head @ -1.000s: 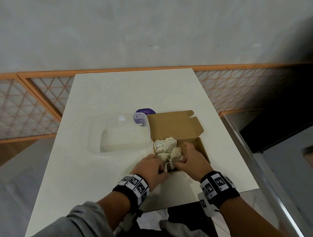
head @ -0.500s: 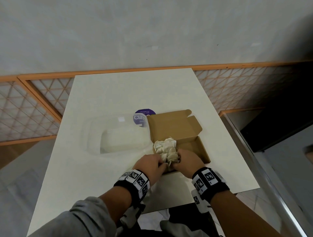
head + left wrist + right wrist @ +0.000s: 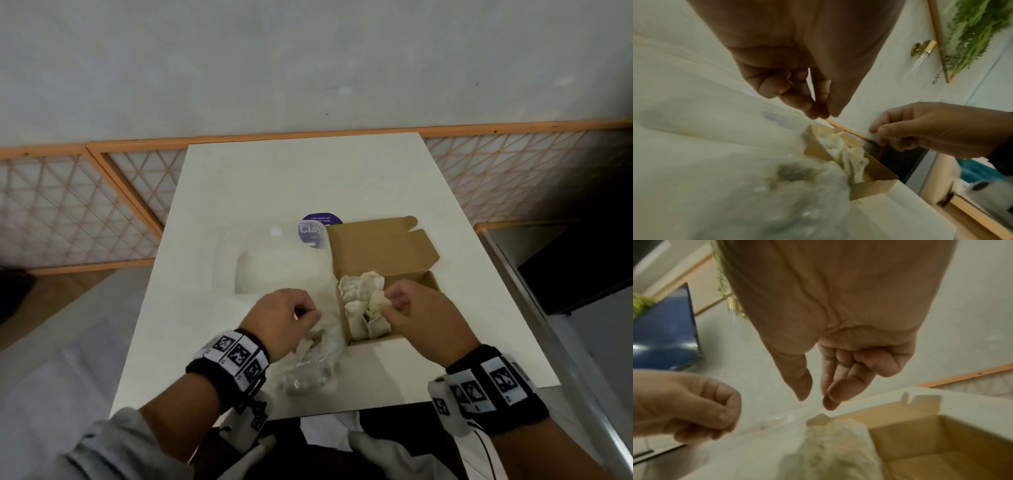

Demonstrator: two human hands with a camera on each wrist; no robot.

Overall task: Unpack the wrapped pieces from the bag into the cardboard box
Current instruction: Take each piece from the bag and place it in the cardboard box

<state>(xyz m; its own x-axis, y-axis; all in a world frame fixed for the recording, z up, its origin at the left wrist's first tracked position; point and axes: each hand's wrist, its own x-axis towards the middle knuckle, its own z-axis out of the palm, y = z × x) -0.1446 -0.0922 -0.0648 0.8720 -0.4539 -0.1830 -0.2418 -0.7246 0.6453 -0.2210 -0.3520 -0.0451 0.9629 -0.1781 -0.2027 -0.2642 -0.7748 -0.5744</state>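
The open cardboard box stands on the white table. Several pale wrapped pieces are heaped in its left half; its right half is bare. A crumpled clear plastic bag lies just left of the box, and pale lumps show through it. My left hand hovers over the bag with fingertips pinched together on its thin film. My right hand hangs over the pieces, thumb and fingers loosely curled and slightly apart, holding nothing.
A clear plastic tub sits left of the box, with a purple round label behind it. The table's near edge runs just below my wrists. A lattice railing and a wall stand beyond the table.
Both hands were pressed together at the box's near end. They have now parted: the left drew back to the left with the bag, and the right lifted off the pieces left in the box.
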